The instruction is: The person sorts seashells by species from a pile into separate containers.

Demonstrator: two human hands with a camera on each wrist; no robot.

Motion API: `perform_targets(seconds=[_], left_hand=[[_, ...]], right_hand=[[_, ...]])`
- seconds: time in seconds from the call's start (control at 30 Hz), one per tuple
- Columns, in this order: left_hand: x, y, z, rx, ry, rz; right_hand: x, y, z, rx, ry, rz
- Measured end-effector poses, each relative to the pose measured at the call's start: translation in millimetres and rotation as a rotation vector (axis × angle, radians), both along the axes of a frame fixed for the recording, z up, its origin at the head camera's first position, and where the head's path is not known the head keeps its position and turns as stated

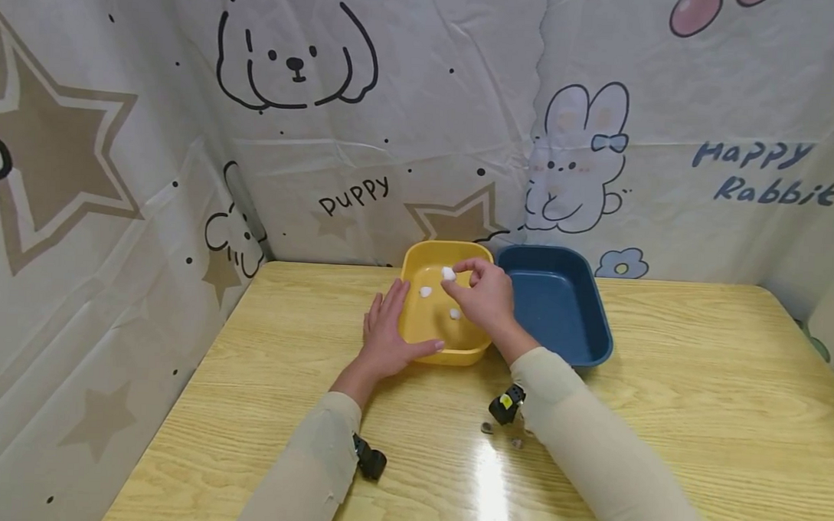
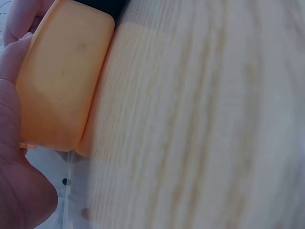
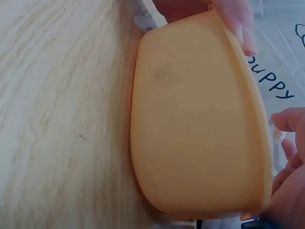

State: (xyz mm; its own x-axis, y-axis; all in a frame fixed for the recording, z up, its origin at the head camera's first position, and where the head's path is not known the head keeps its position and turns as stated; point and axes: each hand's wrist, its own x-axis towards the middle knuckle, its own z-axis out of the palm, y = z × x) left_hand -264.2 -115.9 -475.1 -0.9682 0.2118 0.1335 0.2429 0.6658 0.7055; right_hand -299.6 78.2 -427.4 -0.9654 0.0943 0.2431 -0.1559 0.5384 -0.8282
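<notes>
A yellow plastic bin [image 1: 455, 357] stands at the back of the table, with small white pieces [image 1: 426, 291] lying on its floor. My right hand [image 1: 488, 297] is above the bin and pinches a small white shell [image 1: 448, 274] between thumb and forefinger. Ridges show on that shell [image 3: 279, 135] in the right wrist view. At the bin's near left corner, my left hand [image 1: 389, 342] rests with straight fingers along the side and its thumb [image 3: 249, 42] over the front rim.
A dark blue bin [image 1: 599, 320] stands against the yellow one on its right. Small dark pieces [image 1: 487, 428] lie on the wooden table [image 1: 261, 378] near my right forearm, which partly hides that area. A printed cloth [image 1: 394, 122] hangs behind the table and on its left.
</notes>
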Motion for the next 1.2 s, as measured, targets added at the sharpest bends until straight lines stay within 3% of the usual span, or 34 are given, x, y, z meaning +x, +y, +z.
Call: perform_targets(seconds=[0.67,1.2], left_hand=[[-0.1,0.0,-1.0,0.011,-0.002,0.003],[0.4,-0.1,-0.8,0.024,-0.004,0.001]], right_hand=[[-4.3,-1.4,-2.4,-0.014,-0.109,-0.002],[-4.2,0.7,-2.5,-0.05,-0.072,-0.013]])
